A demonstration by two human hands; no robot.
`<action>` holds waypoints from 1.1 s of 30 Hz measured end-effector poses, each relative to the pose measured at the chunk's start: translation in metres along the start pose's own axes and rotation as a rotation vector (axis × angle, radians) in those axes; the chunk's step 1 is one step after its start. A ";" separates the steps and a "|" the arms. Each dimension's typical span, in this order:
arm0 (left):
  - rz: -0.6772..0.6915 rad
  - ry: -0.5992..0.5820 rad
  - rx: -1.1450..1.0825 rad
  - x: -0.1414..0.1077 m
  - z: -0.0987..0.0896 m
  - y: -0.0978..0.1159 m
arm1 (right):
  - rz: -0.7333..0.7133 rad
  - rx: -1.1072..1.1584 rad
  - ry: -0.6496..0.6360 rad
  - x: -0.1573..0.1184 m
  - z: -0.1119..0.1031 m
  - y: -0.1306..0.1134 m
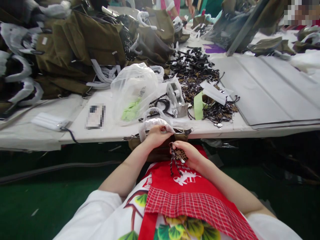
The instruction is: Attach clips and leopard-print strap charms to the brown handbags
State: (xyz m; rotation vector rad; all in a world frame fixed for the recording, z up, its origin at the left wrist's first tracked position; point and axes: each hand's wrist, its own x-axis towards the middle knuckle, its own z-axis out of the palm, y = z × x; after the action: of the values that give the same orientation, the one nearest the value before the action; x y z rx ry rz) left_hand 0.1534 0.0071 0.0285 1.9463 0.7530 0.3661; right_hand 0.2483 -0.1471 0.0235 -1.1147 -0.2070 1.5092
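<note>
An olive-brown handbag (pixel 135 144) is held at the table's front edge, against my lap. Its carrying handle (pixel 148 124) is wrapped in white padding. My left hand (pixel 158 136) is closed on the bag's top edge, by the foot of that handle. Just below and to the right, my right hand (pixel 188 152) pinches a leopard-print charm (pixel 180 154) by its ring end, and dark braided cords dangle from it. Whether the charm touches the bag I cannot tell. Farther back lies a pile of similar charms (pixel 220 111).
Olive bags (pixel 82 40) are heaped at the left. A clear plastic bag (pixel 135 86) with green pieces, a metal tape dispenser (pixel 176 98), a phone (pixel 95 116) and a white power bank (pixel 50 121) lie on the table. Grey boards (pixel 270 90) cover the right side. Another person's hands (pixel 191 10) show far back.
</note>
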 end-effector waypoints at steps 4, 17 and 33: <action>-0.060 -0.002 0.139 -0.001 -0.013 0.014 | 0.075 0.100 0.041 0.013 0.005 0.004; 0.091 0.082 0.328 -0.030 -0.001 0.012 | 0.254 0.340 0.134 0.037 0.014 0.010; 0.165 0.275 -0.055 -0.061 0.011 -0.016 | -0.004 0.298 0.049 0.026 0.013 0.021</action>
State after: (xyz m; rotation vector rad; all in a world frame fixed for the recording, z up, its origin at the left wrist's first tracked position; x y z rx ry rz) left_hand 0.1074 -0.0338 0.0131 1.9334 0.7486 0.7598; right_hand 0.2287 -0.1260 0.0026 -0.9099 0.0492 1.4521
